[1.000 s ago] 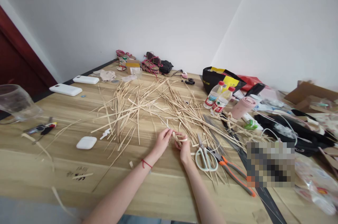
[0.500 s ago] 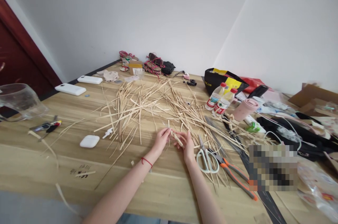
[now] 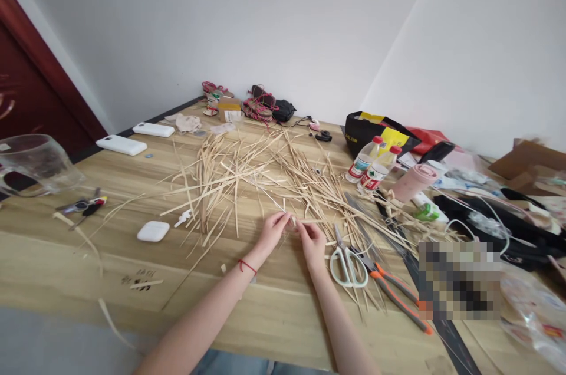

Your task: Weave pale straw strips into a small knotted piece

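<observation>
My left hand [image 3: 273, 231], with a red string at the wrist, and my right hand [image 3: 312, 239] meet at the middle of a wooden table [image 3: 274, 316]. Both pinch a small pale straw piece [image 3: 292, 221] between their fingertips. A thin strand runs from it up and left. Just beyond lies a wide scatter of dry straw strips [image 3: 247, 177]. White-handled scissors [image 3: 347, 257] lie right of my right hand, with orange-handled pliers [image 3: 393, 295] beside them.
A white earbud case [image 3: 152, 230] lies to the left, a glass jug [image 3: 35, 165] at the far left edge. Two white power banks [image 3: 121, 145] sit at the back left. Two water bottles [image 3: 369, 165], a pink cup [image 3: 413, 181], bags and cables crowd the right side.
The looped straw seen round my right fingers a second ago is gone; both hands have drawn close and now pinch a small piece between the fingertips. The view has shifted slightly.
</observation>
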A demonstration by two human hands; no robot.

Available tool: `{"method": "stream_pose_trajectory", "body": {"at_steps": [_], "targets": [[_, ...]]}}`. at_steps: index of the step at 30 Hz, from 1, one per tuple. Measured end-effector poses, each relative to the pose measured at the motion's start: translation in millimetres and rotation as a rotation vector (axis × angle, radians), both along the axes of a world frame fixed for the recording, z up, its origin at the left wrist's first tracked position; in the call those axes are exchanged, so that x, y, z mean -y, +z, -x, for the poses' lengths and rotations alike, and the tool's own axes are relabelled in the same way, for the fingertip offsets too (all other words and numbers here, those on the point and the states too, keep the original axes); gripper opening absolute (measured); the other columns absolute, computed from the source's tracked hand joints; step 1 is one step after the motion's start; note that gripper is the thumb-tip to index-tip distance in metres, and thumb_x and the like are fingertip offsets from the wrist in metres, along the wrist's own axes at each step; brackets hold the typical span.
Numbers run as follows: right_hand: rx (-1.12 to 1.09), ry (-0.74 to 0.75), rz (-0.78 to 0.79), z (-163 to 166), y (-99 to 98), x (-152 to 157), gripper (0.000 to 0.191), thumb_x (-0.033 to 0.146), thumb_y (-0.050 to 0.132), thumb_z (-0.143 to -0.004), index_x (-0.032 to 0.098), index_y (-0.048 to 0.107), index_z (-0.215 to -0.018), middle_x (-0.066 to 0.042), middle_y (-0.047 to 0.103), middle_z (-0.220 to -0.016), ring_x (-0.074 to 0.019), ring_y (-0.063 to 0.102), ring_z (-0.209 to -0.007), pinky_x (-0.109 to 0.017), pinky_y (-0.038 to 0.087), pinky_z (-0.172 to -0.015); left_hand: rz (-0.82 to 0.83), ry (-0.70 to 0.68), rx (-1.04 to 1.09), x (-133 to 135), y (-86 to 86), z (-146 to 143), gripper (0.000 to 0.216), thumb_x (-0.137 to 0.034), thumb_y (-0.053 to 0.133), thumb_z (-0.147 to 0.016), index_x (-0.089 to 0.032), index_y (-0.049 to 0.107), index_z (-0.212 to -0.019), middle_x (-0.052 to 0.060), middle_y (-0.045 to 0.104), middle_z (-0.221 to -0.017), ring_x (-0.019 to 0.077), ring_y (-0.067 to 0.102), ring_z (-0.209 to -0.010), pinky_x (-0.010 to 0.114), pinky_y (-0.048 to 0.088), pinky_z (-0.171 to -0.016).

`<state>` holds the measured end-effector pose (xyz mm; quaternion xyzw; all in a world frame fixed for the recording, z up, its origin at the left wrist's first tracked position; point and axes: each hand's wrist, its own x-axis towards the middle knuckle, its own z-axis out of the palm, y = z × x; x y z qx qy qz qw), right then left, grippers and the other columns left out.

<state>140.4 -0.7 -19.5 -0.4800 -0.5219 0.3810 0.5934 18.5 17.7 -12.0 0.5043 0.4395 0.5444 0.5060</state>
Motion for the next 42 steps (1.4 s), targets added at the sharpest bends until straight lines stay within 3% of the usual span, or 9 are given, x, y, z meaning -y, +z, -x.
{"method": "stream_pose_trajectory", "body": {"at_steps": [5,11,18,27,33,42], "targets": [[-0.003,-0.049,0.051,-5.1,-7.3,-3.8,0.034,0.048,0.055,-0.078,0.015,0.062,-0.075,-0.003,0.061,-0.064,-0.0152,0.052,-0.059,-0.027,0.042,-0.057,-0.004,-0.049,-0.026,1.7,0.8,0.3,0.04,-0.049,0.051,-0.079,-0.014,0.068,-0.086,-0.002,0.048,-0.054,0.0101,0.039,-0.049,0.022,0.03,-0.047],[-0.133,-0.097,0.121,-5.7,-15.1,-6.4,0.035,0.052,0.051,-0.079,0.017,0.054,-0.076,-0.001,0.058,-0.068,-0.0124,0.05,-0.053,-0.026,0.042,-0.051,-0.03,-0.093,-0.053,2.3,-2.3,-3.4,0.039,-0.048,0.05,-0.08,-0.015,0.068,-0.092,-0.001,0.049,-0.059,0.0105,0.041,-0.053,0.021,0.031,-0.048],[-0.211,-0.104,0.179,-4.8,-12.1,-5.4,0.035,0.053,0.051,-0.078,0.019,0.052,-0.075,0.0,0.057,-0.067,-0.0115,0.05,-0.046,-0.024,0.037,-0.043,-0.066,-0.091,-0.072,0.5,-9.6,-3.7,0.037,-0.046,0.05,-0.082,-0.015,0.067,-0.088,-0.001,0.05,-0.065,0.0096,0.041,-0.053,0.021,0.031,-0.049],[-0.2,0.061,0.202,-7.8,-0.3,-3.6,0.03,0.046,0.063,-0.071,0.017,0.058,-0.074,0.002,0.055,-0.061,-0.0106,0.047,-0.049,-0.022,0.035,-0.046,-0.047,-0.039,-0.106,0.2,-10.0,-1.6,0.036,-0.047,0.053,-0.08,-0.013,0.062,-0.074,-0.003,0.045,-0.056,0.0094,0.04,-0.051,0.021,0.031,-0.048],[-0.292,0.027,0.222,-5.9,-1.1,-3.1,0.03,0.044,0.066,-0.068,0.02,0.055,-0.081,0.001,0.06,-0.072,-0.011,0.052,-0.053,-0.022,0.038,-0.047,-0.053,-0.033,-0.11,1.4,-7.0,-3.3,0.037,-0.048,0.051,-0.081,-0.014,0.056,-0.066,-0.004,0.043,-0.054,0.0092,0.038,-0.05,0.021,0.03,-0.048],[-0.306,0.001,0.24,-9.5,-9.2,-7.1,0.032,0.049,0.064,-0.069,0.019,0.055,-0.076,0.002,0.06,-0.066,-0.0115,0.053,-0.051,-0.022,0.038,-0.045,-0.083,-0.027,-0.094,6.7,0.3,-4.7,0.036,-0.046,0.052,-0.081,-0.015,0.052,-0.062,-0.004,0.041,-0.054,0.0088,0.036,-0.05,0.021,0.029,-0.047]]}}
